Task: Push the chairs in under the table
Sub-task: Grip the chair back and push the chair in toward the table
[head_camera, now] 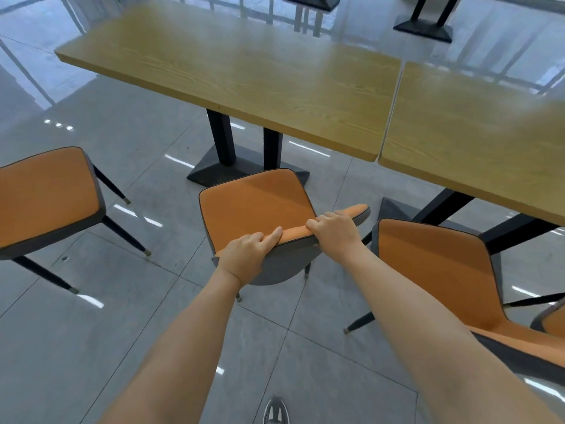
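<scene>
- My left hand (pixel 244 255) and right hand (pixel 334 229) both clasp the top edge of the middle chair's (pixel 253 203) back, fingers curled over it.
- That chair stands just short of the table (pixel 232 68), seat not yet under.
- I should push evenly and straight, steering clear of the table's base (pixel 214 174).
- The left chair (pixel 46 194) and right chair (pixel 434 264) wait, beside the middle chair.

Glossy grey tiled floor (pixel 91 123), streaked light reflections.
</scene>
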### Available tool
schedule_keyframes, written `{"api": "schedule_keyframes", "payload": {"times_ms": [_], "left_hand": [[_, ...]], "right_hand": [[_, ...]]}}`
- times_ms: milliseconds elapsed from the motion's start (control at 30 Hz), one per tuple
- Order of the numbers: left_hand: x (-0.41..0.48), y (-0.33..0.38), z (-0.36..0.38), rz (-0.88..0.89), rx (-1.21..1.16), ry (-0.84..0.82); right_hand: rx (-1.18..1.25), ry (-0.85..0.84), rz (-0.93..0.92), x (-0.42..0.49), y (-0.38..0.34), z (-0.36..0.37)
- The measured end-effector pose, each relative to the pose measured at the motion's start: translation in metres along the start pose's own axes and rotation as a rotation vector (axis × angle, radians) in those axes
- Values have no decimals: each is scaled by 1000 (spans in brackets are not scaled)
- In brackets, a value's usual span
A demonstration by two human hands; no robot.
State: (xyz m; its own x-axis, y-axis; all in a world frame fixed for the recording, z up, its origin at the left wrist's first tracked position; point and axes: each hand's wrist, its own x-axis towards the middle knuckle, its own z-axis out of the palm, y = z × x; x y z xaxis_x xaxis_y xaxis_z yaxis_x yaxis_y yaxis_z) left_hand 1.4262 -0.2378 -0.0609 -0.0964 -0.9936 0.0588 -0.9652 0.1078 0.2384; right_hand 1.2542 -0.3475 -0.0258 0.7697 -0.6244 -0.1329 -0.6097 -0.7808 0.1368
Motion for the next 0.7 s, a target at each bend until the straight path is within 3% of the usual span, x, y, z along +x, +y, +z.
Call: {"api": "schedule_keyframes", "payload": {"times_ms": [333, 500, 700], "left_hand": [[-2, -4, 1, -73, 88, -114], [-12, 0, -15, -176, 27, -190], [-48, -32, -62, -270, 142, -377]], "right_hand": [[71, -85, 84, 0, -11, -3], [140, -281, 185, -3, -22, -20], [199, -462, 257, 7, -67, -55]]}}
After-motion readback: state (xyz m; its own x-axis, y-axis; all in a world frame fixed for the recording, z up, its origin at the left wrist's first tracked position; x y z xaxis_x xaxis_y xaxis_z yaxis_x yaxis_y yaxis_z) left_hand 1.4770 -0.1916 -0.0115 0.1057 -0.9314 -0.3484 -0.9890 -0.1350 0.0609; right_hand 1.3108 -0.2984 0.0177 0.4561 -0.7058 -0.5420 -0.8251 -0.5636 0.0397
